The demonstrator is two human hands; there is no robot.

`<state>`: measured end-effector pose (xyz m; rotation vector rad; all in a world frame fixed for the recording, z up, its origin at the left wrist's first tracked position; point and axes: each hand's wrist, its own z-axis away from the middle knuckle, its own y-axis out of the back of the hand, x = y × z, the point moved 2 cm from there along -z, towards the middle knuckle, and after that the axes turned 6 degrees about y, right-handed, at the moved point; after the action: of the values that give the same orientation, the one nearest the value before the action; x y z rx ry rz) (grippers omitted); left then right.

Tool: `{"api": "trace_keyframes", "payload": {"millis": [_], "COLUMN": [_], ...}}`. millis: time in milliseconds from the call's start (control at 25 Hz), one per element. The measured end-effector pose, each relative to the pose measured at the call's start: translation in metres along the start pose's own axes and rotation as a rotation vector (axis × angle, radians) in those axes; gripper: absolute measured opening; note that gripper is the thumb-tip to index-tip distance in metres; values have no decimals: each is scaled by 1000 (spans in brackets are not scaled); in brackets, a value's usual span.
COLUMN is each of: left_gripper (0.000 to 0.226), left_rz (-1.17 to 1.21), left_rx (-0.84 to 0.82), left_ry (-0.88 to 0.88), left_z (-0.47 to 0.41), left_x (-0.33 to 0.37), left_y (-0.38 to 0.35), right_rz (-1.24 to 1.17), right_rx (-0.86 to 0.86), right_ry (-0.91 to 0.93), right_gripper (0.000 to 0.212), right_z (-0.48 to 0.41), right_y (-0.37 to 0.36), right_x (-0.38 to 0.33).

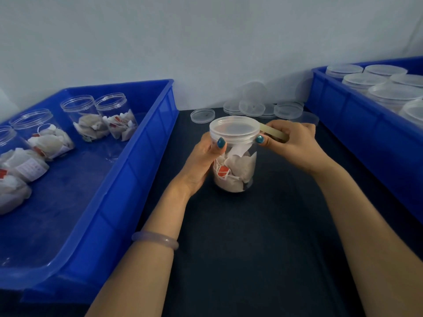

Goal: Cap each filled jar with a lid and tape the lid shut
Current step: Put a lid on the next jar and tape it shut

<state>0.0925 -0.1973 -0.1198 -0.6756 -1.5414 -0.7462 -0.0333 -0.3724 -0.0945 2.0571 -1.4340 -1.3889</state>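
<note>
A clear jar filled with tea bags stands on the dark table in the middle, with a translucent lid on top. My left hand grips the jar's left side, thumb pressed just under the lid's rim. My right hand holds a roll of tape against the lid's right edge, thumb on the rim. Several uncapped filled jars sit in the blue bin at the left.
Loose lids lie at the back of the table by the wall. A second blue bin at the right holds several capped jars. Dark table surface lies between the bins in front of the jar.
</note>
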Motion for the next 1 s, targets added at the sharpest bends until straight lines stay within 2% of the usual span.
{"api": "trace_keyframes", "payload": {"millis": [80, 160, 240, 320, 360, 480, 600, 840, 1000], "left_gripper": [86, 73, 85, 108, 112, 98, 87, 83, 87], "left_rz": [-25, -59, -177, -246, -265, -297, -286, -278, -228], "left_rx": [154, 221, 243, 332, 387, 458, 415, 217, -1], "left_ry": [-95, -161, -197, -187, -183, -192, -176, -201, -155], "left_z": [0, 1, 2, 2, 2, -2, -5, -1, 2], "left_x": [2, 2, 4, 5, 6, 6, 6, 12, 17], "left_y": [3, -1, -13, -22, -23, -18, -9, -3, 2], "right_rz": [62, 151, 262, 337, 329, 239, 398, 481, 474], "right_rx": [51, 78, 93, 70, 32, -25, 77, 128, 167], "right_ry": [-36, -64, -14, 55, 65, 56, 160, 66, 81], "right_gripper": [69, 73, 72, 60, 58, 50, 40, 67, 69], "right_z": [1, 2, 2, 1, 1, 2, 3, 7, 5], "right_y": [-1, -2, -7, -11, -13, -5, 5, 12, 8], "right_x": [2, 2, -3, -9, -10, -4, -1, 8, 5]}}
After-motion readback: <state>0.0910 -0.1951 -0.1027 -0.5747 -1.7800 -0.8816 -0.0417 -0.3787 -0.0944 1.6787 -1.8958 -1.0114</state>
